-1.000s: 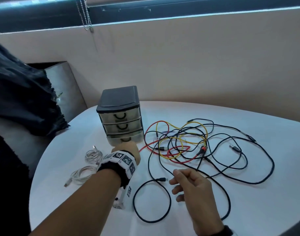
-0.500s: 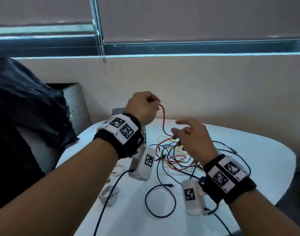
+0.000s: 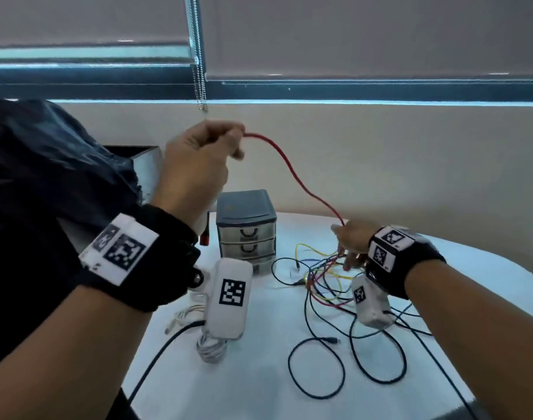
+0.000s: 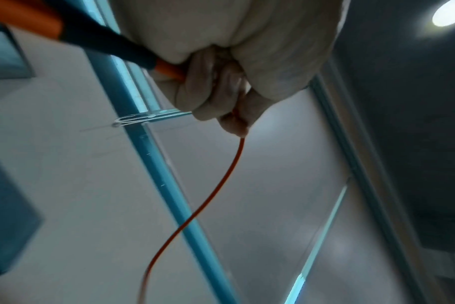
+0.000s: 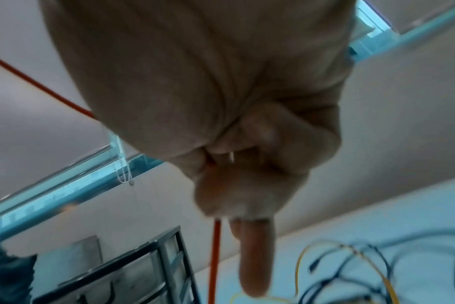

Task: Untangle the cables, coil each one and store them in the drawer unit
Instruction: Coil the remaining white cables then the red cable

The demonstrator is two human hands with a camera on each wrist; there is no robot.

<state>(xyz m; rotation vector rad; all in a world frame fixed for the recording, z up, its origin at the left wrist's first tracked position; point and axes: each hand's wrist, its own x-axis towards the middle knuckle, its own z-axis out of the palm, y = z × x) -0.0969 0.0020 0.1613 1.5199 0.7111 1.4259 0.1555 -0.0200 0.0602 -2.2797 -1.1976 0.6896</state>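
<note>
- The left hand (image 3: 198,159) is raised high above the counter (image 3: 259,374), fingers curled and pinching one end of a red cable (image 3: 292,174); the red and black plug end is hanging down below that hand.
- The red cable is sagging in a curve from the left hand down to the right hand (image 3: 350,241), which is holding it loosely between thumb and fingers just above the tangle, with one finger pointing straight down in the right wrist view.
- The tangle of cables (image 3: 329,277), black, yellow, red and blue, is lying on the counter just right of the drawer unit (image 3: 246,228), whose drawers are looking closed.
- Two white cables (image 3: 210,347) are lying in small bundles near the left forearm, apart from the tangle.
- The step appears to be drawing the red cable free of the knot.
- The next move probably calls for feeding the red cable out through the right hand's fingers while watching for snags on the other cables, then coiling it.
</note>
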